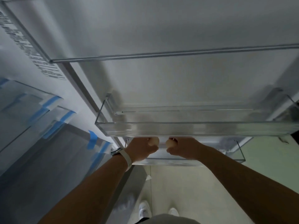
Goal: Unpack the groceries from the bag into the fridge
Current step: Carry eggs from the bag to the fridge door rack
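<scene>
- Two pale, rounded groceries, eggs by their look, are held at the inner face of the open fridge door, one in each hand.
- Far left, blue tape strips hold down clear plastic parts of the fridge, and a printed label sits on the white wall above them.
- The left hand, with a pale watch strap at its wrist, has its fingers curled round the left egg, whose end shows past the knuckles.
- Just beside it, with a narrow gap between them, the right hand grips the right egg in the same curled hold.
- Both eggs hang over the lower door bin, tucked close under the front edge of the upper door bin.
- The lower door bin's long axis runs left to right across the view, and the hands meet left of its middle, so most of its free length lies to the right.
- Judged from this, the setting-down spot is straight below each egg. Neither hand is nearer than the other, though the right hand would be better placed to shift along the bin.
- The upper bin's edge leaves little headroom, so a lift would likely knock the knuckles against it.
- A metal rail crosses the door higher up, and white shoes stand on the pale floor below.
</scene>
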The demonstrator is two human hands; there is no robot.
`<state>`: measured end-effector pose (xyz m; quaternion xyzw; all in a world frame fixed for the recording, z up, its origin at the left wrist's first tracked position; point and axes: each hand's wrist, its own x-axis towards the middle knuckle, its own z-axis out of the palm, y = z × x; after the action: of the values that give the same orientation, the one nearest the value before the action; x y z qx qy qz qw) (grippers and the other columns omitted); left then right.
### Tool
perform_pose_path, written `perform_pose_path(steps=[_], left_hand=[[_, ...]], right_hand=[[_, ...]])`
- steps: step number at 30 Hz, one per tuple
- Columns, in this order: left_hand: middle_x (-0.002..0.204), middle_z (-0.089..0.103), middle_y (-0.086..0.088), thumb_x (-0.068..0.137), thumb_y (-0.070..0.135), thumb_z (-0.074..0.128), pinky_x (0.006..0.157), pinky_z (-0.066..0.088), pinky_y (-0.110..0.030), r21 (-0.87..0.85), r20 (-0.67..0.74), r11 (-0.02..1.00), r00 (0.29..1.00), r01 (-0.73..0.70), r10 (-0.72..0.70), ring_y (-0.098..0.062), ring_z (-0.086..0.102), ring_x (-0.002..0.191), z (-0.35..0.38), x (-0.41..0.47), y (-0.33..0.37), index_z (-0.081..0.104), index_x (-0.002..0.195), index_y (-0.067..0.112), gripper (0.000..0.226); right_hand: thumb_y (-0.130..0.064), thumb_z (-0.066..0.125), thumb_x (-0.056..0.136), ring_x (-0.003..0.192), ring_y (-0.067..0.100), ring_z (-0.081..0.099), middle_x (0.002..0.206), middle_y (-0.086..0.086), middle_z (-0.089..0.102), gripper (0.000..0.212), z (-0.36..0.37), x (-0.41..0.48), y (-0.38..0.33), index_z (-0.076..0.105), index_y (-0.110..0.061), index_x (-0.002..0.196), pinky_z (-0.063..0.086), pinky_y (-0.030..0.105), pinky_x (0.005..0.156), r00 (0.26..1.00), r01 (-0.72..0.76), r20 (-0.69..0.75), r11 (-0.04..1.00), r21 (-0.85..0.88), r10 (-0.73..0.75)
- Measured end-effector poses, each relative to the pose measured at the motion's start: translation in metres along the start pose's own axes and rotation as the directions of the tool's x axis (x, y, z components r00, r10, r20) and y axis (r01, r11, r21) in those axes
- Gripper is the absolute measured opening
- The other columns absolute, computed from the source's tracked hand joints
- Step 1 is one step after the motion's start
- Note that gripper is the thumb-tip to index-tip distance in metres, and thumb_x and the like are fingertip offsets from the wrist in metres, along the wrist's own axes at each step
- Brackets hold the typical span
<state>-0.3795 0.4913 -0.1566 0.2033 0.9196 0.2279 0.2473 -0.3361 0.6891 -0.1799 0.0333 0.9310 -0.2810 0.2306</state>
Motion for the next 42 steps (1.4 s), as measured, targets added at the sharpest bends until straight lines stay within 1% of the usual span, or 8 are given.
perform_pose_path(steps=[5, 14, 23, 29, 31, 35, 39, 42], left_hand=[[0.119, 0.064, -0.003, 0.093, 0.028, 0.062, 0.087, 0.039, -0.023, 0.06, 0.09, 0.998, 0.996, 0.016, -0.021, -0.019, 0.058, 0.111, 0.01, 0.017, -0.006, 0.062, 0.121, 0.016, 0.03], [0.083, 0.054, 0.011, 0.086, 0.022, 0.072, 0.061, 0.032, -0.013, -0.007, 0.257, 0.998, 0.965, 0.058, -0.055, -0.003, 0.051, 0.074, 0.016, 0.038, -0.015, 0.062, 0.104, 0.018, 0.021], [0.101, 0.056, 0.001, 0.086, 0.021, 0.073, 0.089, 0.04, -0.031, 0.046, 0.292, 0.992, 0.948, 0.119, -0.127, -0.021, 0.055, 0.101, 0.022, 0.043, -0.015, 0.062, 0.115, 0.012, 0.033], [0.093, 0.058, 0.004, 0.083, 0.023, 0.075, 0.086, 0.043, -0.03, 0.014, 0.244, 0.983, 0.952, 0.185, -0.183, -0.02, 0.057, 0.098, 0.021, 0.044, -0.019, 0.059, 0.092, 0.024, 0.019], [0.091, 0.061, 0.005, 0.085, 0.03, 0.072, 0.078, 0.044, -0.028, 0.025, 0.248, 0.982, 0.95, 0.187, -0.188, -0.022, 0.061, 0.099, 0.018, 0.043, -0.019, 0.063, 0.098, 0.024, 0.016], [0.142, 0.054, 0.004, 0.089, 0.053, 0.059, 0.104, 0.041, -0.032, 0.196, 0.161, 0.958, 0.957, 0.21, -0.243, -0.019, 0.056, 0.123, 0.011, 0.031, -0.022, 0.056, 0.135, 0.023, 0.055], [0.143, 0.053, 0.003, 0.091, 0.043, 0.064, 0.094, 0.036, -0.019, 0.066, 0.019, 0.995, 0.997, 0.08, -0.081, -0.011, 0.052, 0.123, 0.007, 0.006, -0.015, 0.051, 0.141, 0.027, 0.053], [0.137, 0.054, 0.003, 0.089, 0.034, 0.069, 0.089, 0.036, -0.016, -0.016, -0.056, 1.0, 0.998, -0.021, 0.02, -0.005, 0.051, 0.109, 0.008, -0.014, -0.011, 0.051, 0.138, 0.026, 0.053]], right_hand=[[-0.044, 0.058, 0.091, 0.087, 0.013, 0.054, 0.092, -0.004, 0.056, 0.031, 0.006, 0.016, 0.0, 0.056, -0.016, 0.104, 0.039, 0.026, 0.078, 0.992, 0.043, 0.122, 0.995, -0.086, -0.032], [-0.046, 0.061, 0.086, 0.085, 0.014, 0.058, 0.09, -0.004, 0.058, 0.023, 0.023, 0.036, 0.013, 0.055, -0.025, 0.093, 0.05, 0.036, 0.084, 0.987, 0.07, 0.152, 0.986, -0.15, -0.047], [-0.03, 0.065, 0.089, 0.079, 0.012, 0.05, 0.079, -0.005, 0.05, 0.016, 0.028, 0.04, 0.021, 0.052, -0.02, 0.089, 0.045, 0.034, 0.08, 0.984, 0.118, 0.142, 0.988, -0.102, -0.103], [-0.045, 0.055, 0.092, 0.098, 0.013, 0.037, 0.101, -0.01, 0.041, 0.043, 0.022, 0.04, 0.02, 0.048, -0.022, 0.127, 0.037, 0.036, 0.091, 0.98, 0.073, 0.191, 0.989, -0.13, -0.047], [-0.05, 0.048, 0.093, 0.101, 0.012, 0.031, 0.088, -0.02, 0.032, 0.016, 0.022, 0.041, 0.025, 0.039, -0.045, 0.106, 0.029, 0.031, 0.088, 0.98, 0.061, 0.199, 0.983, -0.174, -0.026], [-0.042, 0.055, 0.091, 0.071, 0.009, 0.046, 0.068, -0.013, 0.04, 0.029, 0.015, 0.034, 0.029, 0.037, -0.031, 0.071, 0.033, 0.021, 0.068, 0.991, 0.118, 0.072, 0.987, -0.109, -0.111], [-0.043, 0.052, 0.093, 0.087, 0.013, 0.047, 0.091, -0.012, 0.048, 0.016, 0.007, 0.019, 0.029, 0.048, -0.031, 0.104, 0.04, 0.023, 0.078, 0.979, 0.202, 0.025, 0.963, -0.177, -0.201], [-0.05, 0.049, 0.088, 0.09, 0.016, 0.052, 0.1, -0.005, 0.057, 0.041, 0.001, 0.009, 0.031, 0.056, -0.019, 0.113, 0.041, 0.023, 0.081, 0.972, 0.224, -0.04, 0.963, -0.153, -0.232]])
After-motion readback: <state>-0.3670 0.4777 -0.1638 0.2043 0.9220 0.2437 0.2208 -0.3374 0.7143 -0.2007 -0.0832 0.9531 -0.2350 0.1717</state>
